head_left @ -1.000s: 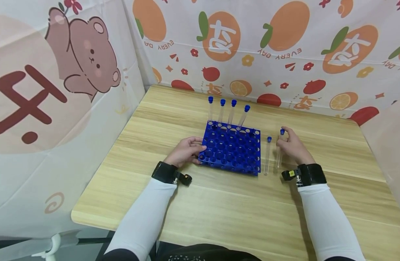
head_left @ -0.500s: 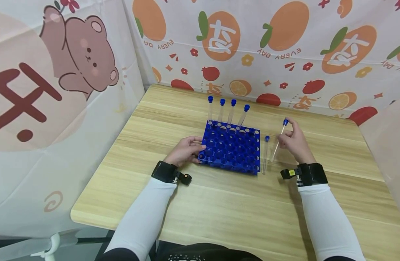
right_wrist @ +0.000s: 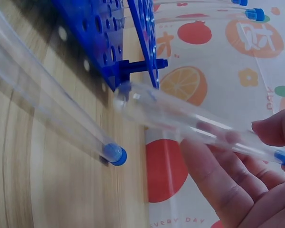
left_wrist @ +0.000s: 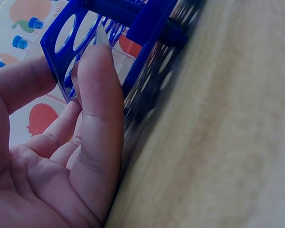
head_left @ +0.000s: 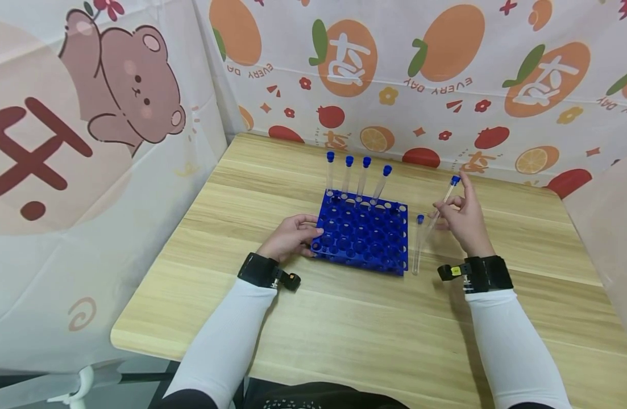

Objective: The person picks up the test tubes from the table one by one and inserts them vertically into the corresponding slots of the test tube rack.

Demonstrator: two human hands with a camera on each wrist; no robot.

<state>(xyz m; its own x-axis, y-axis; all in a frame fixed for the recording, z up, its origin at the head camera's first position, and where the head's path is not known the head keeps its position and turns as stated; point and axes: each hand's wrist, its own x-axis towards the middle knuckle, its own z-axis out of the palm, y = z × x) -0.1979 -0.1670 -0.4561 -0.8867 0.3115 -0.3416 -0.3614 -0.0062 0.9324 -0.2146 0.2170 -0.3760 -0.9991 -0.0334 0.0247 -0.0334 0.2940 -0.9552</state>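
Note:
A blue test tube rack (head_left: 361,238) stands on the wooden table, with several clear blue-capped test tubes (head_left: 362,180) upright or leaning in its far row. My left hand (head_left: 289,237) grips the rack's left side; in the left wrist view its thumb (left_wrist: 100,95) and fingers meet at the rack's end plate. To the right of the rack, my right hand (head_left: 468,224) holds a capped test tube (right_wrist: 180,114) slantwise between thumb and fingers. The tube's round bottom points toward the rack, its cap up and away. Another capped tube (head_left: 417,250) lies on the table between rack and right hand.
The wooden table (head_left: 344,329) reaches a patterned curtain (head_left: 395,74) at the back and another curtain (head_left: 139,227) on the left. Black straps with small cameras (head_left: 451,272) sit on both wrists.
My right hand has lifted a test tube from beside the lying one and tilted it, its cap moving up and to the right. The left hand and the rack have stayed in place.

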